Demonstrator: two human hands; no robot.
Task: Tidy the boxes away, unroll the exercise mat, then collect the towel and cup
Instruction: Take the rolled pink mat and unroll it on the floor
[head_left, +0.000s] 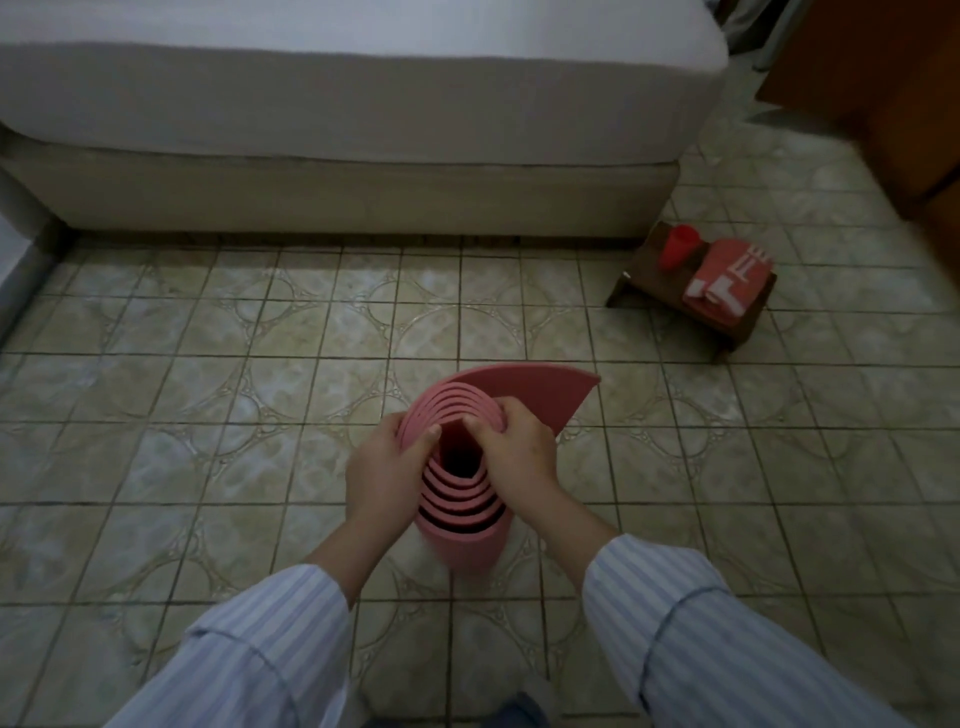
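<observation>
Both hands, left hand (382, 467) and right hand (519, 449), curled gripping top rim of pink exercise mat (462, 519), rolled, upright on floor (208, 389). Likely light, soft foam, springy; hold loose outer flap to unroll.

A tiled floor (291, 332) with a faded curved pattern carries everything here. A bed (332, 171) with a white cover stands on it along the far side. To the right, near the bed's corner, a small dark wooden stool (641, 275) stands on the tiles; a red cup (678, 247) sits upright on its top, and a folded red towel (727, 283) with white lettering lies just beside the cup. A rolled pink mat (470, 540) stands on end on the floor in the middle.
</observation>
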